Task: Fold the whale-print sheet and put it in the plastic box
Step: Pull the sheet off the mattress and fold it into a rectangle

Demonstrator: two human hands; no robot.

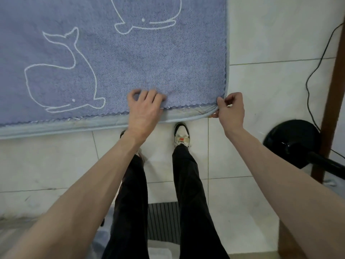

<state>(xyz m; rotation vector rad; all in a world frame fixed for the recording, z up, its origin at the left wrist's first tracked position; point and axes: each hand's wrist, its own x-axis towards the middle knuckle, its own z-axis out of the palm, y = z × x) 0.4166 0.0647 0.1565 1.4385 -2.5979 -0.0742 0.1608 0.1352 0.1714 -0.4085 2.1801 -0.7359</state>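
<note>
The whale-print sheet [130, 58] lies spread flat on the mattress [74, 124], up to its near edge and near right corner. The left hand [144, 109] grips the sheet's scalloped near edge with curled fingers. The right hand [230, 109] pinches the sheet's corner at the mattress corner.

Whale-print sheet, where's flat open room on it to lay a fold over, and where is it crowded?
The whale-print sheet lies free between the lower whale outline and its right edge. The near right corner is crowded: the left hand grips the zigzag hem, the right hand pinches the corner. Bare floor tile lies right of the mattress.
</note>
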